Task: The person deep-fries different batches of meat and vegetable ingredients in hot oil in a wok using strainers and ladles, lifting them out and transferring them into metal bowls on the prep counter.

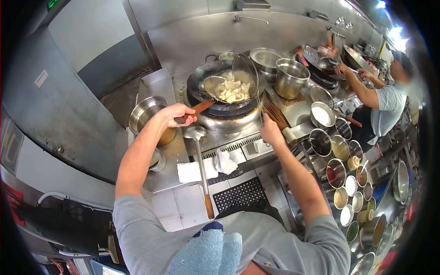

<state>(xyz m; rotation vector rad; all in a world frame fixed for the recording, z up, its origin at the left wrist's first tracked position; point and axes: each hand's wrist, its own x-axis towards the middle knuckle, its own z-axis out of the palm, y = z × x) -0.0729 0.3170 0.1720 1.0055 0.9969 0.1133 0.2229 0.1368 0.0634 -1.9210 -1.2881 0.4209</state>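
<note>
My left hand (176,115) is closed round the wooden handle (201,108) of a wire strainer (213,84), held over a dark wok (196,79) on the stove. Pale, yellowish food pieces (234,91) lie at the strainer and wok; how they divide between the two is hard to see. My right hand (272,132) is closed on the handle of a second round strainer (245,73), tilted up steeply at the wok's right side. Beside that hand lies a bamboo wok brush (274,112). A long ladle (200,156) with a wooden end rests across the counter's front edge, between my arms.
White cloths (197,170) lie on the front edge. Steel pots stand left (149,110) and right (292,79) of the wok. Several seasoning containers (337,172) fill the right side. A co-worker (389,98) works at another wok to the right.
</note>
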